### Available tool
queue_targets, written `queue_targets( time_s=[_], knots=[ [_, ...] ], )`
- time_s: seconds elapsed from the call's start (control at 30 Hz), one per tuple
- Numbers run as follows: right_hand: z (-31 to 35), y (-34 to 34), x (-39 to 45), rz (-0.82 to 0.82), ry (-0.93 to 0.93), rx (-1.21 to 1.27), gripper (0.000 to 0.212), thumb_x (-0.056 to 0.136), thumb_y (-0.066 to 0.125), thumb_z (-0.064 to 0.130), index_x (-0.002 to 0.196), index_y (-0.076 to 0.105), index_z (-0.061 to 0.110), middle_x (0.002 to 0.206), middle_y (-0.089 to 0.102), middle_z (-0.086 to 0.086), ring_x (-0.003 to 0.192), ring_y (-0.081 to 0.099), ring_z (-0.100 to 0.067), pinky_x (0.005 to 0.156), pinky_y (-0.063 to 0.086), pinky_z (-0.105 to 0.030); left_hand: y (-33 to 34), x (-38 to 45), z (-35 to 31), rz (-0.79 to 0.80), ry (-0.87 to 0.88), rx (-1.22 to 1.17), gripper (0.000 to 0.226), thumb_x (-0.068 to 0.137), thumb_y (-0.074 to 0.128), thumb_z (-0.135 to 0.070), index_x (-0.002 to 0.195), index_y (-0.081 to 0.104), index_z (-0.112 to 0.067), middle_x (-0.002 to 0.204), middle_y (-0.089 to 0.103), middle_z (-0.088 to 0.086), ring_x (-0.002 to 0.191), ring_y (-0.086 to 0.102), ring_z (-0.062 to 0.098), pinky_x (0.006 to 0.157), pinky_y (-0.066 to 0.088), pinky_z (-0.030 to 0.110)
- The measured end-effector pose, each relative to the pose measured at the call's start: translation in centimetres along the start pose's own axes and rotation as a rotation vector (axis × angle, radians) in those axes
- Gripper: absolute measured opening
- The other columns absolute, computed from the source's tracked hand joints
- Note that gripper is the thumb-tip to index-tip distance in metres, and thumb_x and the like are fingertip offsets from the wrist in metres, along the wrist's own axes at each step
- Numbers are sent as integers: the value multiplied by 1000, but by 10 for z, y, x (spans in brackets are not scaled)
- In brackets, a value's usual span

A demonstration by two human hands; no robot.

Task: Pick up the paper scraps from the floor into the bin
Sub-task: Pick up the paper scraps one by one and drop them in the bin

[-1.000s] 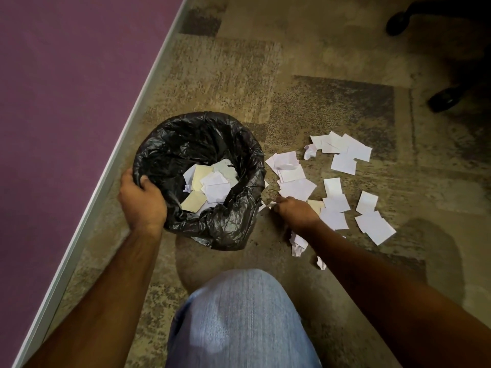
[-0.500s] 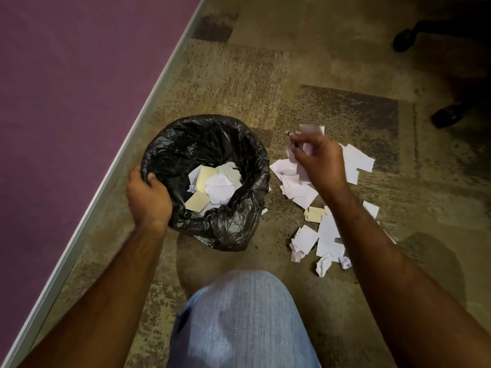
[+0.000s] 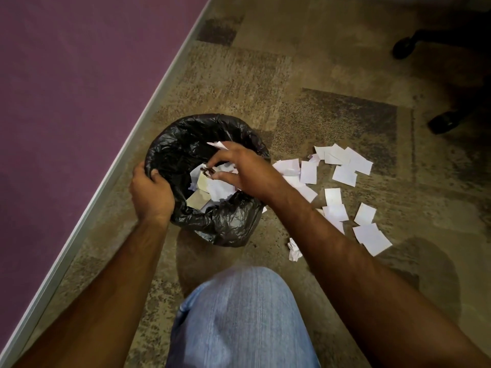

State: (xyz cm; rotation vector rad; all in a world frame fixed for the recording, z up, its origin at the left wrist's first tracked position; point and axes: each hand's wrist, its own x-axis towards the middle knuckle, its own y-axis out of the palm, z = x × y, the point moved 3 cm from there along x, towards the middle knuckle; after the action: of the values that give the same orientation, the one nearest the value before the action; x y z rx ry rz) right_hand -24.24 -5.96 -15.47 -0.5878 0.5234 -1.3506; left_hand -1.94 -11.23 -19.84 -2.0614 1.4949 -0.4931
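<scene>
A bin lined with a black bag (image 3: 186, 128) stands on the carpet with white and cream paper scraps (image 3: 218, 189) inside. My left hand (image 3: 151, 193) grips the bin's near-left rim. My right hand (image 3: 244, 171) hovers over the bin's opening with its fingers spread apart and pointing down. One white scrap (image 3: 217, 145) shows just beyond its index finger, and I cannot tell whether it touches. Several white paper scraps (image 3: 342, 166) lie scattered on the floor right of the bin, and a crumpled one (image 3: 294, 249) lies near my right forearm.
A purple wall panel (image 3: 79, 88) with a pale base strip runs diagonally on the left. Black chair casters (image 3: 441, 123) stand at the upper right. My knee in blue jeans (image 3: 244, 314) fills the bottom centre. The floor is patterned brown carpet.
My right hand lifted a bunch of scraps from the floor, carried them left over the bin, and its fingers have now spread. My left hand stayed on the rim.
</scene>
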Motion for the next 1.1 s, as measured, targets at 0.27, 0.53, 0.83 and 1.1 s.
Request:
queue_targets(
  time_s=[0.27,0.53,0.83,1.1],
  knots=[
    [-7,-28,-19,-210,-90,76,7,101,60,13,107,63,15,126,62,-3,127,53,-13,101,46,-26,-1,-2,-3,10,5,-10,38,107,46,-19,144,55,-12,134,64,12,121,62,28,94,43,25],
    [-95,-27,-61,-521,320,45,15,96,61,15,110,55,16,111,57,-2,98,54,-17,83,46,-31,-1,2,-1,30,28,-11,38,107,45,-19,142,56,-10,133,64,12,121,62,28,99,44,28],
    [-165,64,-73,247,591,-269,81,91,75,35,157,33,14,161,31,-15,145,36,-37,116,38,-47,1,3,1,20,57,9,38,106,44,-18,140,57,-9,132,65,11,121,62,27,98,44,26],
    [-200,100,-56,342,486,-399,104,79,84,41,160,24,17,166,23,-16,152,27,-38,120,36,-55,0,4,1,0,68,47,34,104,46,-15,135,59,-4,128,66,15,117,63,29,94,44,23]
  ],
)
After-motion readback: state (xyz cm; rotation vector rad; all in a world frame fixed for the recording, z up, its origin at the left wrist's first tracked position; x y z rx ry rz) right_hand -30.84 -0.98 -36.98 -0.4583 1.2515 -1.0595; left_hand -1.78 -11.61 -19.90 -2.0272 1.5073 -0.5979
